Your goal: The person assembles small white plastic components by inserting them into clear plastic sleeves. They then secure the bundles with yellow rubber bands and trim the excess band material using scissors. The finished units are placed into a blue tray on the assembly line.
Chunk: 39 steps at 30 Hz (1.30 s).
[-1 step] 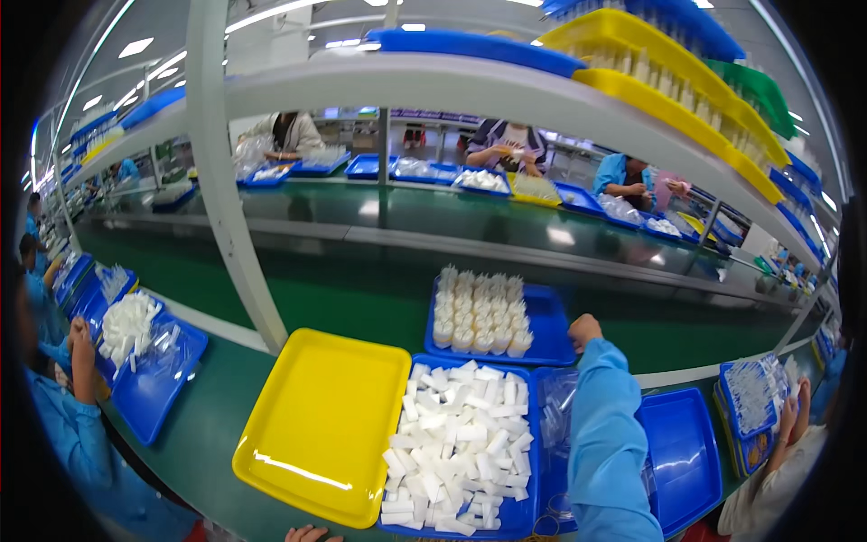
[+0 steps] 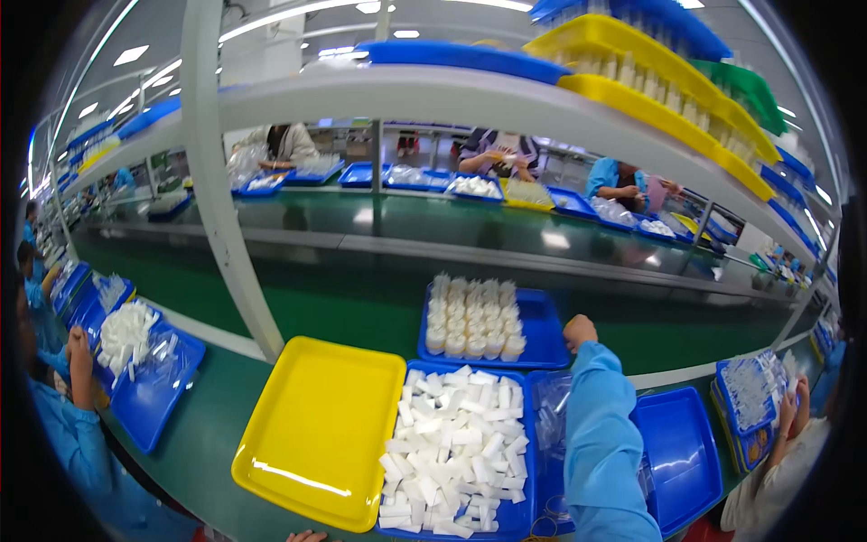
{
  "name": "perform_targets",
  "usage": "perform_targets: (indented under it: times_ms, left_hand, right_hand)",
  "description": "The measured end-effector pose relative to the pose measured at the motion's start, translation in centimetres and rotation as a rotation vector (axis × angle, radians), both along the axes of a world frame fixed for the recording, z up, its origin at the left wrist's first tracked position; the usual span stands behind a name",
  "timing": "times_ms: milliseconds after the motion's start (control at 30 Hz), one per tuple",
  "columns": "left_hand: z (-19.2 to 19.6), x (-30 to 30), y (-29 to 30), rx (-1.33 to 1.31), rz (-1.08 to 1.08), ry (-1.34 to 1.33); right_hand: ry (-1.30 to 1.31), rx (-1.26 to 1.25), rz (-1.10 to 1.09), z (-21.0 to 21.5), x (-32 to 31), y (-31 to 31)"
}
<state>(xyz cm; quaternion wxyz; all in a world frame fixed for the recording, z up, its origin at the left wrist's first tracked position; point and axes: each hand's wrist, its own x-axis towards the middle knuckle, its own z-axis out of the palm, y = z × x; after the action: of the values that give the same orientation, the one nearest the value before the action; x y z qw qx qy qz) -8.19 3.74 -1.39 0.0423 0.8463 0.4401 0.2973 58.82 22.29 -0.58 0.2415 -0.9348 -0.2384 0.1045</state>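
My right hand is closed at the right rim of the far blue tray, its fingers curled and partly hidden. On that tray's left part stand several rows of round whitish pieces with clear spiky tops. My left hand barely shows at the bottom edge, just below the yellow tray; its fingers are mostly cut off. Between my arms lies a blue tray heaped with short white tubes.
Right of the tubes are clear plastic bags and another blue tray. A white post and a shelf beam rise ahead. Stacked trays stand overhead. Co-workers sit left, right and across the green conveyor.
The whole view has shifted slightly, with the trays a little lower and further left. Less of my left hand shows. My right hand stays at the far tray's rim.
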Motion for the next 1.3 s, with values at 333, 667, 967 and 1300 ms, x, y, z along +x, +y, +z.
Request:
perform_targets:
  times_ms: [333,667,967,1300]
  left_hand:
    - [0.6,0.1,-1.2,-0.004,-0.011,0.024]
    - [0.8,0.0,-1.9,-0.062,-0.002,0.004]
    - [0.2,-0.8,-1.7,-0.008,0.031,-0.101]
    - [-1.4,-1.2,-0.9,0.082,0.032,-0.151]
  right_hand:
    - [-0.629,0.952,0.567,22.5,-14.8,-7.8]
    - [-1.819,0.629,0.368,45.7,-22.1,-13.9]
    - [-1.475,0.447,-0.042,53.6,-17.7,-9.0]
    - [-1.483,0.281,0.098,55.3,-18.2,-9.0]
